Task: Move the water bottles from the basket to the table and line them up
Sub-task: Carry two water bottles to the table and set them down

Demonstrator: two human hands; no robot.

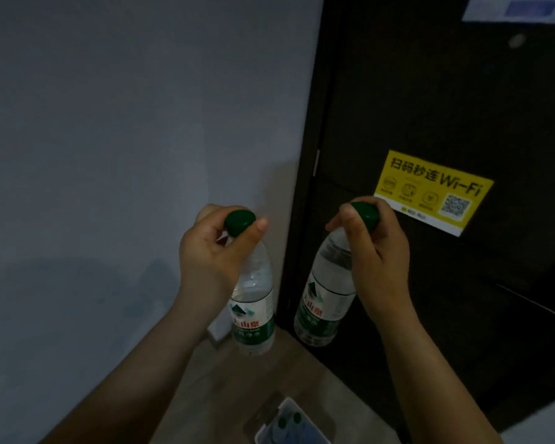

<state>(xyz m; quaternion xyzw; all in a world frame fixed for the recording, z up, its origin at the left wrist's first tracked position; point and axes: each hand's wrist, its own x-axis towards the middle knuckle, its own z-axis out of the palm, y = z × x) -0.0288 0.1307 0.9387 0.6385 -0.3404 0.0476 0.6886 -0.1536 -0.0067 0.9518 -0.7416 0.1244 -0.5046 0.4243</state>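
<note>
Both hands hold clear water bottles with green caps and green-and-white labels up in the air. My left hand point(215, 251) pinches the neck of one bottle point(253, 312) just under its cap. My right hand point(372, 251) grips the cap end of a second bottle point(324, 299), which tilts slightly left. Far below, on the floor at the bottom edge, stands a pale basket point(289, 424) with two more green caps showing inside. No table is in view.
A plain white wall point(109, 155) fills the left half. A dark door point(430, 107) stands on the right, bearing a yellow Wi-Fi sticker point(430, 187). Light wood floor point(302, 373) lies below, with a white object at the wall's foot.
</note>
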